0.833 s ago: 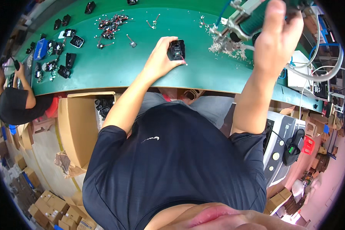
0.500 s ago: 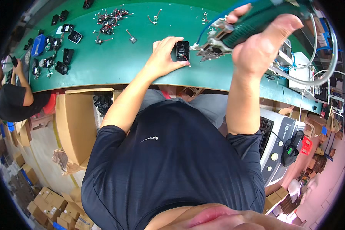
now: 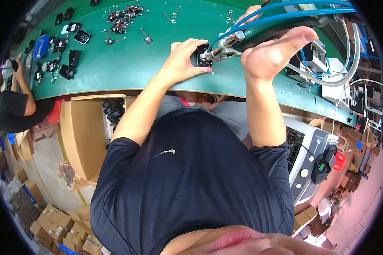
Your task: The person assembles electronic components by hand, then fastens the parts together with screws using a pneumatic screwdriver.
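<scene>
My left hand (image 3: 181, 63) grips a small black plastic housing (image 3: 203, 54) at its edges, fingers at the far side and thumb at the near side. A thin red wire and a small white connector stick out at its near end. My right hand (image 3: 268, 53) is wrapped round the dark green grip of a hose-fed power screwdriver (image 3: 230, 46), its thumb stretched along the handle. The tool's metal nose is over the housing and hides part of its inside. Whether the tip touches the housing I cannot tell.
A heap of small wired parts (image 3: 120, 19) lies on the green table (image 3: 132, 72), with several black housings (image 3: 74, 58) and a blue tray (image 3: 41, 46) farther left. Hoses (image 3: 344, 78) run at the right. Below the edge stands an open cardboard box (image 3: 83, 136). Another person (image 3: 15, 108) sits far left.
My right hand has moved left and slightly down, bringing the screwdriver's nose from beside the housing to over it. My left hand keeps its hold on the housing.
</scene>
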Action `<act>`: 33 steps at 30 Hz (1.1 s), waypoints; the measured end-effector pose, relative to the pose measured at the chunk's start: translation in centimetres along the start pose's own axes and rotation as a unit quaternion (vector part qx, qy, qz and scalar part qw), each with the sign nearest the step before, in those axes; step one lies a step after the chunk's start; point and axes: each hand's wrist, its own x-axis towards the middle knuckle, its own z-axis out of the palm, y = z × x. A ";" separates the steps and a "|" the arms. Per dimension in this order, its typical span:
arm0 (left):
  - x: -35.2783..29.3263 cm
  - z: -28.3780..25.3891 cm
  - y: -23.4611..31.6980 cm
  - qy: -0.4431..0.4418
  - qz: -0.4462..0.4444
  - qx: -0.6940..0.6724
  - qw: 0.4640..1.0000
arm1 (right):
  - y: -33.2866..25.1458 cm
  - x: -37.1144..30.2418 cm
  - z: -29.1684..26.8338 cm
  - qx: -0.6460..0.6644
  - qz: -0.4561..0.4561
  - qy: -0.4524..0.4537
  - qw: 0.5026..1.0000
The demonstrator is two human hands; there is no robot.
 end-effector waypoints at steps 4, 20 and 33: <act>0.1 -0.2 0.2 -0.005 0.003 0.002 1.000 | 1.5 0.6 -1.3 -0.092 -0.036 -0.024 0.995; 0.1 0.0 0.2 0.012 0.025 -0.007 1.000 | 3.5 -1.1 -1.3 -0.065 -0.031 0.038 0.997; 0.0 0.1 0.1 0.013 0.014 0.001 1.000 | -2.4 2.3 2.7 -0.018 -0.125 -0.095 0.988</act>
